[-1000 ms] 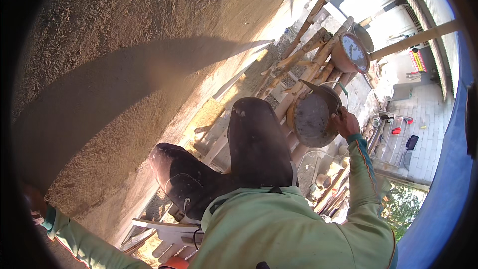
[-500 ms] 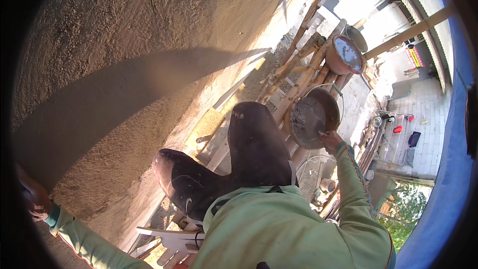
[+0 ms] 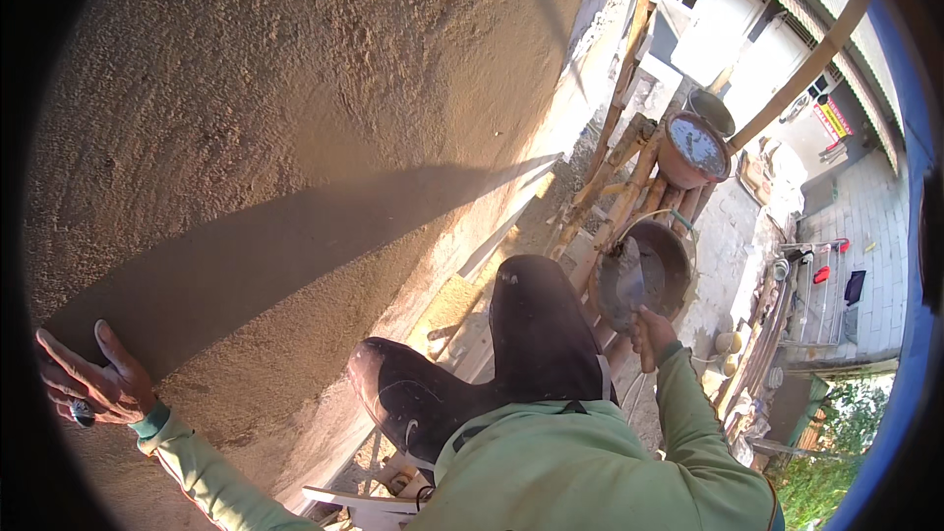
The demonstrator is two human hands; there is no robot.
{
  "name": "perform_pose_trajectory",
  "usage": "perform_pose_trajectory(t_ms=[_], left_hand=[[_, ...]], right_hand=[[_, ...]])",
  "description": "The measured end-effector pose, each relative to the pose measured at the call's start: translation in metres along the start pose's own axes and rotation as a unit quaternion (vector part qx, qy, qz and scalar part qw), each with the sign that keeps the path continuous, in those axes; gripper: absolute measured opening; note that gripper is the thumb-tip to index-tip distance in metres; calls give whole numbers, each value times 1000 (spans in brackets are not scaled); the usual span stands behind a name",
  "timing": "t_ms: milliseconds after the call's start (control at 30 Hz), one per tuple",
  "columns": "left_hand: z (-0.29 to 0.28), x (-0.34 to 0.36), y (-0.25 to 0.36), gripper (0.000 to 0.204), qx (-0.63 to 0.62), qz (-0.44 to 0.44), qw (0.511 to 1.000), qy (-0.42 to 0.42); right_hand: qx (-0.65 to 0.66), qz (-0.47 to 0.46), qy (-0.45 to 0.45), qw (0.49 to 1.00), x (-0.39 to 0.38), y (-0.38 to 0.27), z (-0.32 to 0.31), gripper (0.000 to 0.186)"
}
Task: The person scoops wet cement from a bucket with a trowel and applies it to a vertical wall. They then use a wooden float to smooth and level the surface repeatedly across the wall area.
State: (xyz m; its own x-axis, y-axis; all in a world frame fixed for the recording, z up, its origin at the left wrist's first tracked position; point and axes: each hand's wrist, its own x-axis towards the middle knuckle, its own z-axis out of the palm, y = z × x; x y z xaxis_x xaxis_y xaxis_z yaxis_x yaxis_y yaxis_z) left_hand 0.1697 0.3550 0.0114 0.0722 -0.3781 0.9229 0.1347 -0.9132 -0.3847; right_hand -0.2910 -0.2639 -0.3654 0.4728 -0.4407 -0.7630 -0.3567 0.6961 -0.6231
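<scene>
My left hand is spread open against the rough, freshly plastered wall, with a ring on one finger. In my right hand is a trowel, gripped by its wooden handle, which sticks out below my fist. Its metal blade points up over the grey mortar inside a round bucket. Whether the blade carries mortar is hard to make out. The bucket sits on wooden poles to the right of my bent knees, its wire handle leaning to the far side.
Beyond the bucket stands a brownish tub with a pale, wet-looking surface, and behind it a grey bucket. Bamboo poles run alongside the wall. A slanted pole crosses at upper right. A drying rack stands on the ground below.
The trowel's blade and handle now show plainly above the mortar; before, the blade was mostly hidden in it. My left hand has come further into view, fingers spread. The whole view has shifted.
</scene>
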Motion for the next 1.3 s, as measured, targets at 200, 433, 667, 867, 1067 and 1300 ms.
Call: perform_pose_trajectory(t_ms=[200,433,667,867,1067,1300], left_hand=[[-28,28,42,79,-61,-9,998,22],[-34,28,40,83,-67,-17,998,-4],[-40,24,36,83,-74,-40,996,-16],[-36,25,47,84,-91,-54,994,-26],[-37,19,34,91,-85,-48,994,-56],[-35,25,40,82,-65,-34,997,-9]], right_hand=[[34,-137,-6,990,23,5,5,33],[365,-279,-271,846,-39,-128,122,36],[391,-620,-95,673,-170,-228,188,39],[119,-777,239,570,-89,-240,239,38],[-482,-454,42,749,16,-107,172,57],[-567,-358,265,693,57,-33,-39,25]])
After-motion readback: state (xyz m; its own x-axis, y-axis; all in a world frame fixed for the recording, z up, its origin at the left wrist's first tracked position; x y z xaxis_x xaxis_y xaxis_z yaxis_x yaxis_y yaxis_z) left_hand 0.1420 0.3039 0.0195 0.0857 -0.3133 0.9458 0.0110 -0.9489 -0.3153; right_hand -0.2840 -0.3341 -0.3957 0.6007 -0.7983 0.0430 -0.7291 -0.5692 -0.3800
